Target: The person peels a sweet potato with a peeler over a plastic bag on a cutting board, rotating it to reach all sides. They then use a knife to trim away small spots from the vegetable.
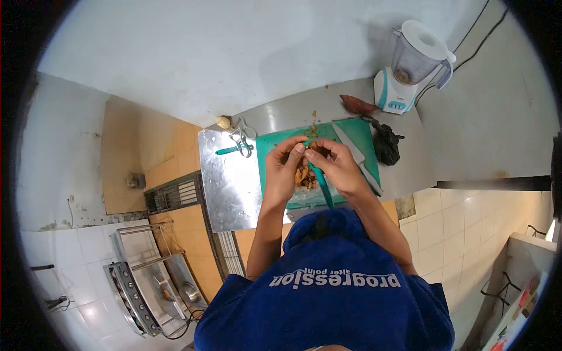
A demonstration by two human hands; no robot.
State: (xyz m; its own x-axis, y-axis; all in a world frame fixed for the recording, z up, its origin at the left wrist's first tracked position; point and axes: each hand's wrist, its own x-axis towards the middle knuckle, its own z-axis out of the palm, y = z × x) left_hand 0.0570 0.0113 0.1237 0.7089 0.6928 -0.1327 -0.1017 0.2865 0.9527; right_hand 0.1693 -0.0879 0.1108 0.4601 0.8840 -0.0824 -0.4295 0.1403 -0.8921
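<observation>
My left hand (285,166) and my right hand (338,165) meet over a green cutting board (270,157), thumbs and fingertips pinched close together. A long green tool (321,181) runs from my right fingers toward my body; its working end is hidden by the fingers. Whatever small piece my left fingers pinch is mostly covered. Beneath the hands, a pile of orange-brown peelings or scraps (305,177) lies on the board, partly on clear plastic. To the right on the board rests a large knife (349,142) with a pale, wide blade.
On the steel table (225,193), a green-handled peeler (227,150), scissors (242,136) and a round pale vegetable (223,122) lie left. A reddish sweet potato (357,105), black plastic bag (387,143) and blender (410,70) stand right. A wall closes the back.
</observation>
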